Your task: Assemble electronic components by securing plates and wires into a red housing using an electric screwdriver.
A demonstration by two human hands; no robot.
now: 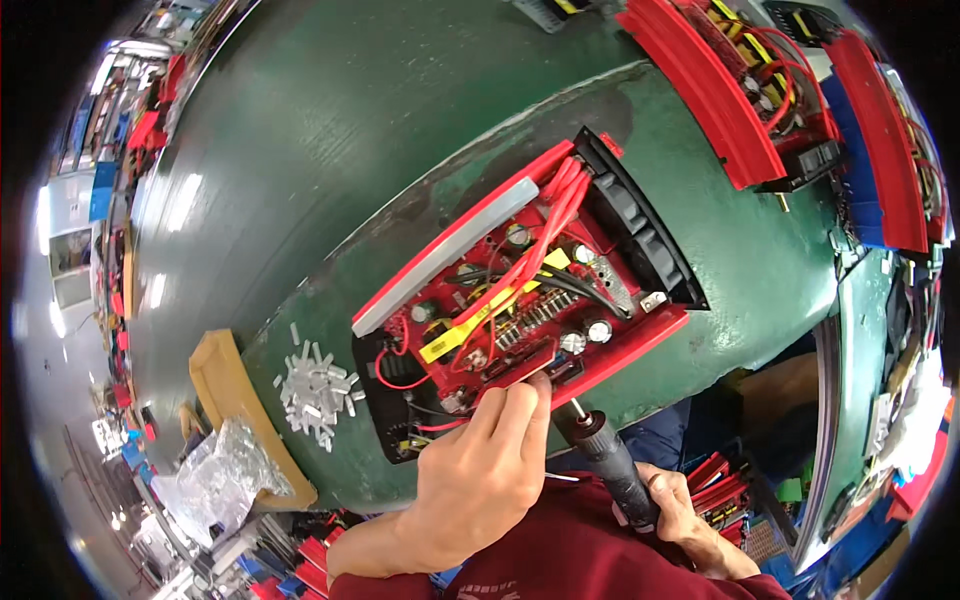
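Note:
In front of me on the green bench lies a red metal casing (640, 341), open at the top, with a circuit board (517, 325), thick red wires (537, 258) and a black end panel (640, 225). My left hand (487, 462) reaches over its near side wall, fingers pressed together near the board's edge. What they pinch is hidden. My right hand (670, 503) is wrapped round a black electric screwdriver (612, 462). The tool's bit points at the outside of the near wall; whether it touches cannot be made out.
Left of the casing lies a pile of small clear-white pieces (318, 388). Beyond it stand a yellow tray (232, 390) and a crumpled clear plastic bag (222, 478). More red casings (715, 95) with wiring sit at the upper right, some by a blue bin (858, 165).

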